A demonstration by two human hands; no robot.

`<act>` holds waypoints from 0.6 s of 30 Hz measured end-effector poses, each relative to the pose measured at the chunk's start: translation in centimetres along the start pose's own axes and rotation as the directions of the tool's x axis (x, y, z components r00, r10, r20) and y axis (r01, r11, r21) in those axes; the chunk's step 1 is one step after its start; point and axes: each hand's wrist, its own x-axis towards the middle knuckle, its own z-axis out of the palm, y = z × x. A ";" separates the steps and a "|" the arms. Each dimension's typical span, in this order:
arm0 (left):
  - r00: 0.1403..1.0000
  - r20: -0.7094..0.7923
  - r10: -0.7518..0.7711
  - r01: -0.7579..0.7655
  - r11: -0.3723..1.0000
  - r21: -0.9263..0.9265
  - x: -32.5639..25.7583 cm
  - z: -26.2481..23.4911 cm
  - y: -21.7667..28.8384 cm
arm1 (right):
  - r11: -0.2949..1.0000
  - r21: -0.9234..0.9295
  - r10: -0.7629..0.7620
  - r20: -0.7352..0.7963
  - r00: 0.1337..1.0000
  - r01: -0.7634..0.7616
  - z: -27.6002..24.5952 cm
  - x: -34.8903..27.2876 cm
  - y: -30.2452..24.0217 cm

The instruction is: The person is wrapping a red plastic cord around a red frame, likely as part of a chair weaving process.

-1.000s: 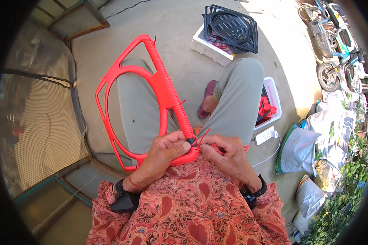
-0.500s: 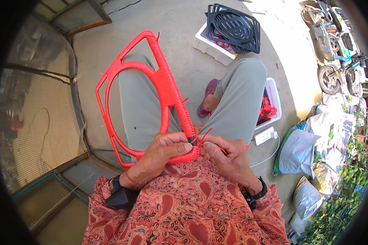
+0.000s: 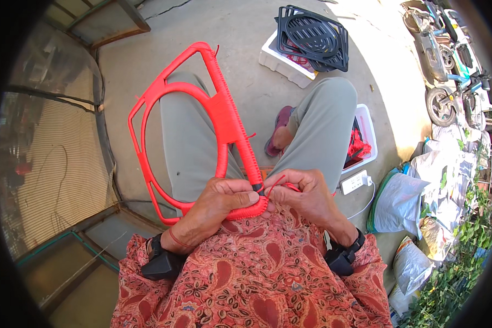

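Observation:
A rectangular frame with a ring inside it, wrapped tightly in red cord, leans across my left thigh and lap. My left hand grips its near right corner, thumb on top. Beside that thumb a short black stretch of the frame shows between the wrapped parts. My right hand pinches red cord just right of this black stretch, its loose end sticking up past the fingers. Short cord tails poke out at the frame's far corner and along its right side.
Ahead, black slotted frames lie on a white foam box. Right of my knee stand a white bin with red cord and a white power strip. Sacks, plants and parked scooters line the right; a mesh screen stands left.
My right hand has risen slightly and turned, with the cord pinched at its fingertips. The frame has shifted very slightly; my left hand keeps its hold on the corner.

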 end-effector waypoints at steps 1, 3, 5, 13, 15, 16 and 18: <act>1.000 -0.002 -0.006 0.006 1.000 0.007 0.0 -0.1 -0.1 | 0.999 -0.032 0.000 0.001 1.000 0.000 0.0 0.1 0.0; 1.000 -0.006 0.011 -0.011 1.000 0.012 0.2 -0.5 -0.6 | 0.998 -0.065 0.001 0.003 1.000 -0.001 0.0 0.2 0.1; 1.000 -0.007 0.028 -0.028 0.999 0.017 0.3 -0.7 -0.9 | 0.999 -0.019 0.036 0.017 0.999 -0.036 0.0 0.3 0.3; 1.000 -0.010 0.018 -0.018 1.000 0.001 0.1 -0.1 -0.2 | 0.950 0.205 0.223 0.091 0.971 -0.237 -0.3 1.3 1.6; 1.000 -0.019 0.003 -0.003 1.000 0.006 0.1 -0.2 -0.2 | 0.927 0.271 0.235 0.118 0.965 -0.259 -0.5 1.8 2.1; 1.000 -0.024 -0.014 0.014 1.000 0.012 0.2 -0.2 -0.2 | 0.885 0.363 0.236 0.190 0.953 -0.291 -1.0 1.9 2.6; 1.000 -0.018 0.007 -0.006 1.000 0.012 0.2 -0.1 -0.3 | 0.833 0.447 0.229 0.260 0.938 -0.327 -1.5 2.1 2.8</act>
